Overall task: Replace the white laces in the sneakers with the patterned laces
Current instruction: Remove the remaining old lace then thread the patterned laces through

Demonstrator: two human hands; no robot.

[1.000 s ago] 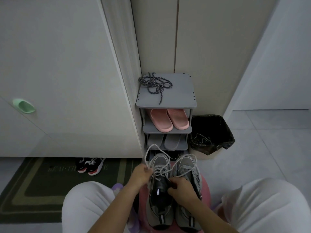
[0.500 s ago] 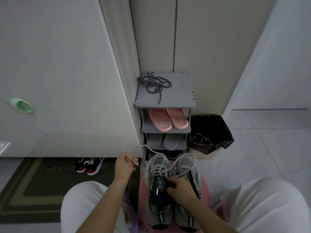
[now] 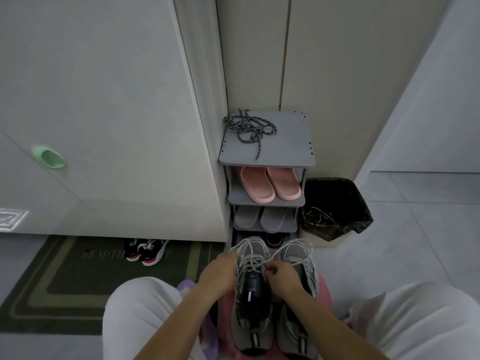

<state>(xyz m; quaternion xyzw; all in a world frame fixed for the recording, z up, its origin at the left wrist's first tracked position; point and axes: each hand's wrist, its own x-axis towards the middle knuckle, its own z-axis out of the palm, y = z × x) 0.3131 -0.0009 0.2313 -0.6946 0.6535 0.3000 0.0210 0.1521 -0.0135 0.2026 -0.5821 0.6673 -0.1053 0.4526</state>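
Left hand [image 3: 220, 274] and right hand [image 3: 281, 278] are each pinching the white lace [image 3: 249, 261], grip narrow. Likely risk: slack loops tangling during pulling, jamming in eyelets, tipping the sneaker [image 3: 253, 307].

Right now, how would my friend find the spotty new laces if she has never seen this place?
Find the grey shoe rack in the corner beside the black bin. On its top shelf, above the pink slippers, lies a loose tangle of dark laces with pale flecks. Unlike the white laces in the grey sneakers, they sit in no shoe.
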